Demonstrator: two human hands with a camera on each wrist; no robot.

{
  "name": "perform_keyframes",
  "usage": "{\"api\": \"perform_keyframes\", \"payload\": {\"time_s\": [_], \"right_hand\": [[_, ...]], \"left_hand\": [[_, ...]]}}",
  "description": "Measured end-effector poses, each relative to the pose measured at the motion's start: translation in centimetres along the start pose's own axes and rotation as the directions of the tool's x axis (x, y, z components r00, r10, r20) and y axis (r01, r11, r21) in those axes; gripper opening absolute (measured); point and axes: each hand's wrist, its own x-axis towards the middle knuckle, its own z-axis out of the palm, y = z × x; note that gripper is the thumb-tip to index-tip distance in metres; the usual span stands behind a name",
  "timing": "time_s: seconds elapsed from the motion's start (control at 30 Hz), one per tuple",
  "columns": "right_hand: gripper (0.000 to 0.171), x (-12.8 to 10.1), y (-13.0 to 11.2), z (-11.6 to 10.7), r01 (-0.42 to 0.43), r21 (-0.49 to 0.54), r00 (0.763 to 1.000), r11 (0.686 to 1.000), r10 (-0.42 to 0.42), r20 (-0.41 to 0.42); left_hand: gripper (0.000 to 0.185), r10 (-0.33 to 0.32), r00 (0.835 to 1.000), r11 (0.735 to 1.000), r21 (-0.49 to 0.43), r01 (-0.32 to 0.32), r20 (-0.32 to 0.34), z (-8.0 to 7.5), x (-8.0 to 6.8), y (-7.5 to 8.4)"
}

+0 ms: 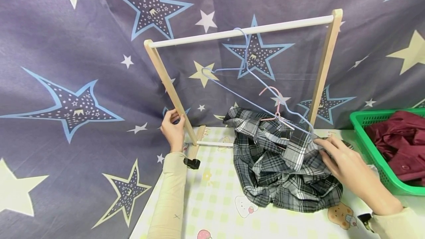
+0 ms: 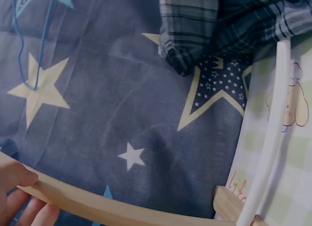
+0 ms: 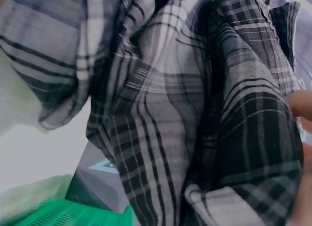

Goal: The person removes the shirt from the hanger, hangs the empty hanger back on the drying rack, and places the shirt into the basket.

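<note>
Left sleeve [image 1: 167, 198] sat nearest; left hand [image 1: 174, 130] clamped fingers on rack upright [image 1: 169, 87], likely steadying it. Right hand [image 1: 348, 161] pinched plaid garment [image 1: 285, 169], bunched on table [image 1: 219, 202], probably keeping cloth at low end of blue hanger [image 1: 262, 82].

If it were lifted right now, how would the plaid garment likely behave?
The plaid garment is probably floppy, given its loose, crumpled folds. It might snag: the blue hanger and pink hanger overlap it in the head view.
</note>
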Motion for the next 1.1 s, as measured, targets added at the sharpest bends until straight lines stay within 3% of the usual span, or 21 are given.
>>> {"api": "perform_keyframes", "payload": {"time_s": [0.2, 0.37, 0.43, 0.5, 0.6, 0.7, 0.83, 0.97, 1.03, 1.1], "right_hand": [[0.029, -0.7, -0.5, 0.5, -0.003, 0.013, 1.0, 1.0, 0.003, 0.004], [0.025, -1.1, -0.7, 0.8, -0.009, 0.033, 1.0, 0.999, 0.009, 0.0], [0.029, -1.2, -0.9, 0.9, -0.02, 0.038, 1.0, 0.999, 0.02, 0.004], [0.037, -1.3, -1.1, 1.0, -0.037, 0.049, 0.999, 0.998, 0.037, 0.01], [0.045, -1.5, -1.5, 1.0, -0.059, 0.068, 0.998, 0.996, 0.058, 0.018], [0.048, -1.8, -1.7, 1.0, -0.064, 0.092, 0.998, 0.994, 0.062, 0.022], [0.048, -2.2, -1.9, 1.1, -0.064, 0.122, 0.998, 0.99, 0.062, 0.026], [0.049, -2.5, -2.0, 1.1, -0.074, 0.141, 0.997, 0.987, 0.069, 0.038], [0.049, -2.7, -2.1, 1.2, -0.072, 0.146, 0.997, 0.987, 0.067, 0.038], [0.047, -2.8, -2.2, 1.3, -0.063, 0.144, 0.998, 0.988, 0.058, 0.036]], "left_hand": [[0.032, -0.021, 0.997, 0.998, -0.056, 0.025, 0.074, -0.6, -0.2, 0.0], [0.032, 0.05, 0.998, 0.995, -0.08, -0.053, -0.04, -0.8, -1.9, 0.9], [0.028, 0.092, 0.994, 0.993, -0.074, -0.096, -0.054, -0.8, -2.7, 1.4], [0.027, 0.132, 0.991, 0.989, -0.072, -0.132, -0.007, -0.7, -3.6, 1.9], [0.027, 0.181, 0.971, 0.98, -0.112, -0.164, 0.155, -0.2, -5.0, 2.4], [0.031, 0.206, 0.914, 0.977, -0.116, -0.176, 0.349, 0.6, -6.4, 2.6], [0.04, 0.236, 0.795, 0.971, -0.102, -0.216, 0.559, 1.7, -8.0, 2.9], [0.045, 0.233, 0.683, 0.97, -0.114, -0.215, 0.692, 2.5, -9.2, 3.1], [0.046, 0.204, 0.645, 0.977, -0.112, -0.181, 0.737, 2.8, -9.7, 3.0], [0.047, 0.178, 0.617, 0.982, -0.103, -0.156, 0.767, 3.1, -10.1, 2.9]]}}
